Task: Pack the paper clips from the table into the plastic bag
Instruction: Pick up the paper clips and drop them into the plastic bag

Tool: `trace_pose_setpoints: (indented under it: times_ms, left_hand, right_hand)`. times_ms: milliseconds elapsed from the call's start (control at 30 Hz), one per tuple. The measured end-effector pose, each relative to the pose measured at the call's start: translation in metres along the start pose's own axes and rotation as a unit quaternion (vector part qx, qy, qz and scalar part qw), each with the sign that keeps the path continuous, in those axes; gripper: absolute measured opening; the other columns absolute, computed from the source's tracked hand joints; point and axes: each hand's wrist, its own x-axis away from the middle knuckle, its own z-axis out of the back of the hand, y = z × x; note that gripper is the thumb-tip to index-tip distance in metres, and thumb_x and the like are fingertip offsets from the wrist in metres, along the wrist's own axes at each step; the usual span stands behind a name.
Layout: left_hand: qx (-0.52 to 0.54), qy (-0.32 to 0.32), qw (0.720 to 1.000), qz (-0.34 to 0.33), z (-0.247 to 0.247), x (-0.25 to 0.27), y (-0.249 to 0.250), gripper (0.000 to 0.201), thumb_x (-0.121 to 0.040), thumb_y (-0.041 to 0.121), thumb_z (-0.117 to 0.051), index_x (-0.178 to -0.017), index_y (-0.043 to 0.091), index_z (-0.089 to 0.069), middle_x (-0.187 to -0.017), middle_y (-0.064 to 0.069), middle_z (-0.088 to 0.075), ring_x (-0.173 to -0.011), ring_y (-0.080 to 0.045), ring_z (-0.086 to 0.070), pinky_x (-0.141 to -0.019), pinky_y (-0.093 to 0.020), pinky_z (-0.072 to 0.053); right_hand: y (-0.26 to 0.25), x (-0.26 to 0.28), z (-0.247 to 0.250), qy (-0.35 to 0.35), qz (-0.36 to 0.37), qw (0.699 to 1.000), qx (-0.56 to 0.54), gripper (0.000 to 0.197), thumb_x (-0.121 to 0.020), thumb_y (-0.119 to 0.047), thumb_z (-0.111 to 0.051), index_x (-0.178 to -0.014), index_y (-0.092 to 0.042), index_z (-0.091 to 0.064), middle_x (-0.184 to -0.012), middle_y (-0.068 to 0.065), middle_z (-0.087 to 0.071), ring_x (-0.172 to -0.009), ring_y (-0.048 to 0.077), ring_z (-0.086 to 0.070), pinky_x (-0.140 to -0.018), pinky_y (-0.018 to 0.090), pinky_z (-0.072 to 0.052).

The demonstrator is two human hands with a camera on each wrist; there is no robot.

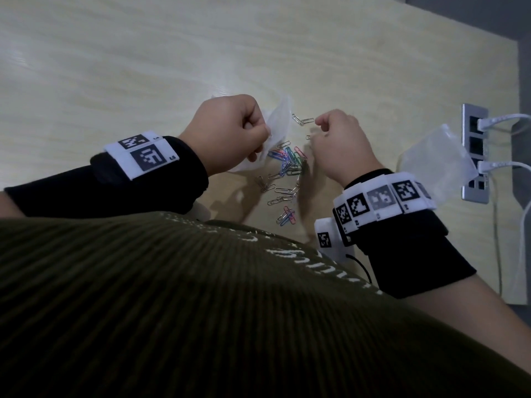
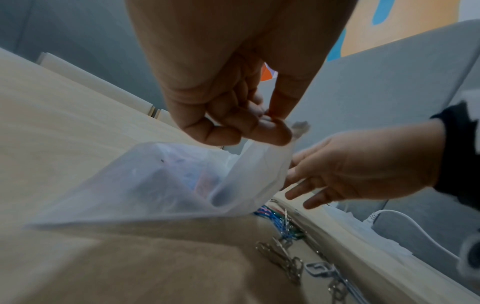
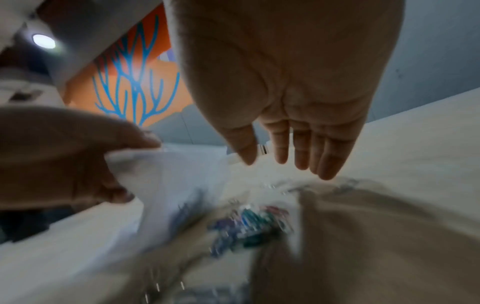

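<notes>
My left hand [image 1: 260, 133] pinches the rim of a thin translucent plastic bag [image 1: 278, 122] and holds it up over the wooden table [image 1: 115, 67]. In the left wrist view, thumb and fingers [image 2: 270, 125] squeeze the bag [image 2: 155, 185], and faint coloured shapes show through it. A pile of coloured and silver paper clips [image 1: 288, 162] lies just below the bag, between my hands. My right hand [image 1: 319, 127] hovers to the right of the bag with its fingers [image 3: 303, 152] straight and nothing in them. Two linked silver clips [image 1: 300, 120] lie by its fingertips.
A second, flat plastic bag [image 1: 436, 165] lies to the right of my right wrist. Beyond it a metal socket panel [image 1: 474, 153] is set into the table, with white cables [image 1: 505, 165] plugged in. More loose clips [image 1: 286, 216] lie near my body.
</notes>
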Motion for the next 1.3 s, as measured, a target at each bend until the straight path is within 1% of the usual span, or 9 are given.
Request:
trace_pose_setpoints:
  times_ms: [133, 233, 467, 700, 833, 967, 1100, 1200, 1300]
  left_hand:
    - [0.002, 0.005, 1.000, 0.001, 0.000, -0.001, -0.001, 0.012, -0.083, 0.018, -0.057, -0.073, 0.011, -0.058, -0.062, 0.003, -0.070, -0.053, -0.001, -0.064, -0.063, -0.018, -0.048]
    - [0.009, 0.005, 1.000, 0.004, 0.000, -0.001, -0.001, 0.013, -0.083, 0.019, -0.058, -0.072, 0.011, -0.057, -0.061, 0.004, -0.069, -0.050, 0.000, -0.062, -0.062, -0.021, -0.049]
    - [0.015, 0.008, 1.000, 0.009, 0.001, -0.001, -0.002, 0.013, -0.083, 0.017, -0.058, -0.072, 0.010, -0.057, -0.063, 0.002, -0.069, -0.050, -0.002, -0.064, -0.064, -0.024, -0.052]
    - [0.009, 0.003, 1.000, 0.002, 0.001, 0.000, -0.002, 0.013, -0.083, 0.018, -0.057, -0.072, 0.012, -0.057, -0.058, 0.007, -0.067, -0.049, 0.002, -0.061, -0.063, -0.022, -0.048]
    - [0.010, -0.002, 1.000, 0.004, 0.001, 0.000, -0.002, 0.015, -0.083, 0.020, -0.057, -0.069, 0.016, -0.055, -0.056, 0.008, -0.067, -0.051, 0.001, -0.062, -0.065, -0.023, -0.050]
    - [0.012, -0.002, 1.000, 0.006, 0.001, 0.000, -0.002, 0.016, -0.084, 0.020, -0.057, -0.069, 0.016, -0.055, -0.059, 0.005, -0.068, -0.055, -0.003, -0.064, -0.067, -0.027, -0.051]
    - [0.008, -0.004, 1.000, 0.004, 0.000, 0.000, -0.002, 0.013, -0.083, 0.019, -0.057, -0.071, 0.013, -0.056, -0.059, 0.006, -0.068, -0.055, -0.002, -0.064, -0.064, -0.022, -0.048]
    - [0.000, -0.013, 1.000, -0.005, 0.000, 0.001, 0.000, 0.013, -0.084, 0.019, -0.057, -0.073, 0.014, -0.057, -0.061, 0.007, -0.069, -0.060, -0.004, -0.066, -0.063, -0.014, -0.045]
    - [-0.014, -0.016, 1.000, -0.021, -0.001, 0.002, 0.000, 0.013, -0.086, 0.021, -0.057, -0.075, 0.014, -0.059, -0.062, 0.009, -0.069, -0.063, -0.003, -0.066, -0.068, -0.017, -0.046]
  right_hand:
    - [0.004, 0.010, -0.026, -0.079, 0.077, 0.986, 0.126, 0.063, -0.083, -0.052, -0.061, -0.129, -0.012, -0.045, -0.145, 0.010, -0.040, -0.135, 0.027, -0.037, -0.110, 0.039, -0.034]
    - [0.002, 0.022, -0.033, -0.079, 0.104, 0.981, 0.146, 0.068, -0.085, -0.049, -0.061, -0.140, -0.015, -0.039, -0.156, 0.006, -0.026, -0.142, 0.027, -0.024, -0.116, 0.039, -0.025]
    - [0.011, 0.035, -0.043, 0.026, 0.145, 0.976, 0.159, 0.017, -0.094, -0.013, -0.050, -0.108, -0.012, -0.061, -0.112, 0.009, -0.054, -0.104, 0.031, -0.051, -0.080, 0.038, -0.048]
    - [0.017, 0.029, -0.032, 0.047, 0.085, 0.993, 0.059, 0.013, -0.085, -0.012, -0.058, -0.093, -0.015, -0.068, -0.099, 0.007, -0.065, -0.093, 0.024, -0.059, -0.078, 0.026, -0.040]
    - [0.016, 0.024, -0.024, 0.035, 0.001, 0.995, -0.093, 0.010, -0.079, -0.013, -0.068, -0.080, -0.023, -0.071, -0.074, -0.006, -0.068, -0.074, 0.014, -0.065, -0.073, 0.027, -0.054]
    - [0.005, 0.026, -0.008, 0.019, -0.038, 0.953, -0.300, 0.017, -0.078, -0.006, -0.072, -0.073, -0.021, -0.068, -0.065, -0.001, -0.066, -0.061, 0.014, -0.064, -0.068, 0.031, -0.059]
    - [-0.016, 0.029, 0.006, -0.012, -0.051, 0.863, -0.503, 0.014, -0.083, 0.003, -0.066, -0.078, -0.010, -0.065, -0.073, 0.006, -0.064, -0.064, 0.015, -0.061, -0.066, 0.024, -0.056]
    - [-0.030, 0.031, 0.011, -0.050, -0.062, 0.810, -0.581, 0.009, -0.087, 0.004, -0.061, -0.085, -0.005, -0.061, -0.074, 0.007, -0.061, -0.065, 0.013, -0.059, -0.062, 0.019, -0.055]
    - [-0.037, 0.032, 0.009, -0.093, -0.088, 0.804, -0.581, 0.005, -0.089, 0.003, -0.059, -0.089, -0.001, -0.059, -0.075, 0.009, -0.061, -0.064, 0.013, -0.060, -0.064, 0.019, -0.058]
